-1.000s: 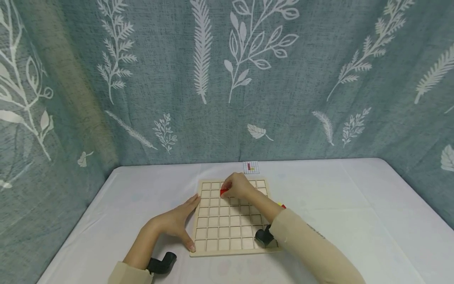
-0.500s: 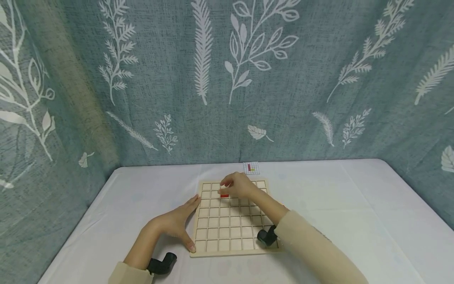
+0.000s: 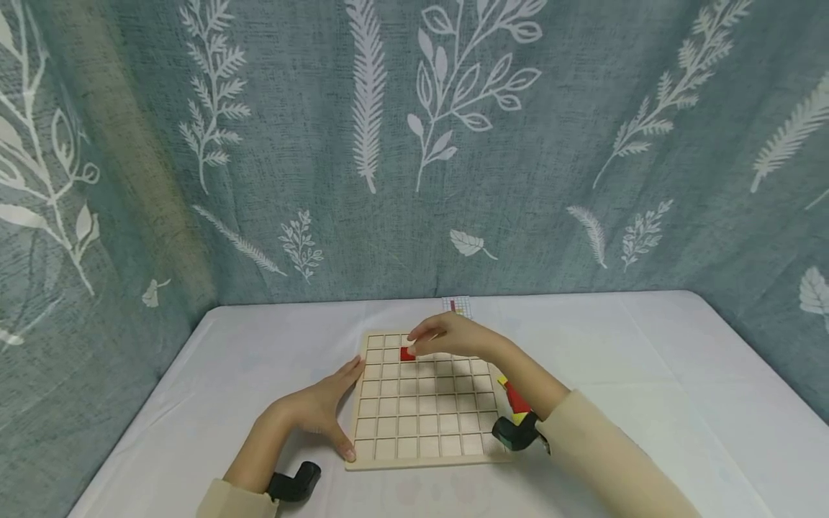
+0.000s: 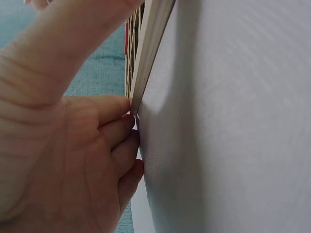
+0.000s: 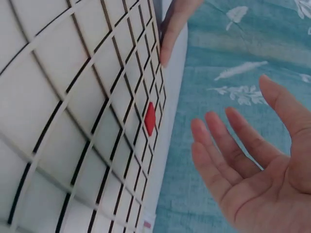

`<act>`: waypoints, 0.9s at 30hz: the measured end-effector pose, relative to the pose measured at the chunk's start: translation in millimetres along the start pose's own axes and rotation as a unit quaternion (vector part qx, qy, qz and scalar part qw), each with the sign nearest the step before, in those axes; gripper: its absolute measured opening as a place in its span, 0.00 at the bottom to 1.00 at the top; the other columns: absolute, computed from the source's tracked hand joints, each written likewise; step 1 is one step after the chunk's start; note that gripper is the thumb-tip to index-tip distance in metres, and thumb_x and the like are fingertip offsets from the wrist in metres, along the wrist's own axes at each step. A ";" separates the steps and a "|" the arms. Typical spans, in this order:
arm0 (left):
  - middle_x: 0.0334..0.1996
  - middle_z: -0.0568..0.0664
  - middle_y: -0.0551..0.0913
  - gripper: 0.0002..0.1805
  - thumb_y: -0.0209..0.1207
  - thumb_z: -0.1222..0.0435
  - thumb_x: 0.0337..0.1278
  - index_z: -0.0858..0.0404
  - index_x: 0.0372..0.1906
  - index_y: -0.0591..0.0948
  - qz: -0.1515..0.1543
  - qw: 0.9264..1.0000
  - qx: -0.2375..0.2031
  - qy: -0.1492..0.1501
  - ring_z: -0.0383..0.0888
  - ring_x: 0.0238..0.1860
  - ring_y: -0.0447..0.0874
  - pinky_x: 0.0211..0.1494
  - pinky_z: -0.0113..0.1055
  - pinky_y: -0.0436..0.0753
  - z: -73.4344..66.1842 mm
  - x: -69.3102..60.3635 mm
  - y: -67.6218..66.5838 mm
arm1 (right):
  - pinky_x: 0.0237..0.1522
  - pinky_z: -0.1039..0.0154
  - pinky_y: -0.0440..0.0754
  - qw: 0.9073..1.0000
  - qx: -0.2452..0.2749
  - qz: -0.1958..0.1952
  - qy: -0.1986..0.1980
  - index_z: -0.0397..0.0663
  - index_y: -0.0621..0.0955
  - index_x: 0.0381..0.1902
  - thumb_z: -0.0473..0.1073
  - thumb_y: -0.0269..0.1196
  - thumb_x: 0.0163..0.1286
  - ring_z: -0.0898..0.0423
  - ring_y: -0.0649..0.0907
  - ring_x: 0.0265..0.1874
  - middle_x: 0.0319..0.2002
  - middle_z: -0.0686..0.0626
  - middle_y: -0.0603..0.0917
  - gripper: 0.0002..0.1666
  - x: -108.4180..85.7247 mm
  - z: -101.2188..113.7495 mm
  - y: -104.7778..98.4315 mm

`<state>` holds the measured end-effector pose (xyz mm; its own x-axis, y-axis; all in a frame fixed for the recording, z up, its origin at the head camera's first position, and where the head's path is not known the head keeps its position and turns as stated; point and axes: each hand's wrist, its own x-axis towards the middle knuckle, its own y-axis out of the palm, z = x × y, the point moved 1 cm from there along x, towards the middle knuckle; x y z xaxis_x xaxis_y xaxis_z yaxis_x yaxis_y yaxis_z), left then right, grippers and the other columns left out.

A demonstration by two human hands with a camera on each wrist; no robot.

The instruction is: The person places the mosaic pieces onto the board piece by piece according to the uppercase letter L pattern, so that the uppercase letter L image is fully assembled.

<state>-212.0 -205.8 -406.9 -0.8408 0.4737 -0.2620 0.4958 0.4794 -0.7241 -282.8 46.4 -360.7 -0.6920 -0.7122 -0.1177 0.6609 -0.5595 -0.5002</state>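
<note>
A wooden grid board lies on the white table, with one red square in a cell of its second row from the back. My left hand rests along the board's left edge, thumb at the near corner and fingers farther up; in the left wrist view the fingertips touch the board's side. Above the board, just right of the red square, hovers my right hand. The right wrist view shows that hand with spread fingers and nothing in them.
Red and yellow pieces lie at the board's right side, partly behind the right forearm. A small card with a coloured grid stands behind the board, partly covered by the right hand. A patterned teal curtain hangs behind the table.
My right hand has let go of the red square and drawn back to the right, uncovering it in its cell. The right forearm has shifted right, revealing the side pieces. My left hand stays still.
</note>
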 end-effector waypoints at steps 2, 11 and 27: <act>0.72 0.65 0.40 0.75 0.80 0.57 0.10 0.72 0.70 0.44 0.000 1.000 -0.006 0.002 0.64 0.71 0.40 0.68 0.59 0.51 1.0 -0.6 0.7 | 0.51 0.53 0.78 1.000 0.003 -0.006 0.001 0.38 0.77 0.53 0.44 0.60 0.64 0.52 0.81 0.46 0.47 0.45 0.82 0.22 -5.6 -2.4 -1.5; 0.72 0.64 0.40 0.76 0.80 0.56 0.09 0.72 0.71 0.44 -0.003 1.000 0.005 0.006 0.64 0.71 0.40 0.68 0.58 0.52 0.6 -0.8 1.2 | 0.50 0.59 0.79 0.998 0.007 -0.053 0.020 0.38 0.77 0.53 0.48 0.63 0.62 0.52 0.81 0.47 0.45 0.46 0.83 0.26 -36.3 -18.0 -14.1; 0.72 0.65 0.42 0.75 0.80 0.56 0.06 0.71 0.70 0.48 -0.017 1.000 0.004 0.007 0.65 0.70 0.43 0.67 0.60 0.52 -1.6 -1.9 -0.8 | 0.52 0.56 0.77 0.994 0.042 -0.098 0.016 0.39 0.75 0.56 0.50 0.62 0.63 0.49 0.81 0.47 0.47 0.43 0.81 0.28 -72.8 -38.9 -34.1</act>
<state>-210.5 -205.9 -404.8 -0.8543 0.4670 -0.2281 0.4649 0.4905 -0.7371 -266.2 133.8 -368.4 -0.8181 -0.5726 -0.0530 0.5334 -0.7211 -0.4421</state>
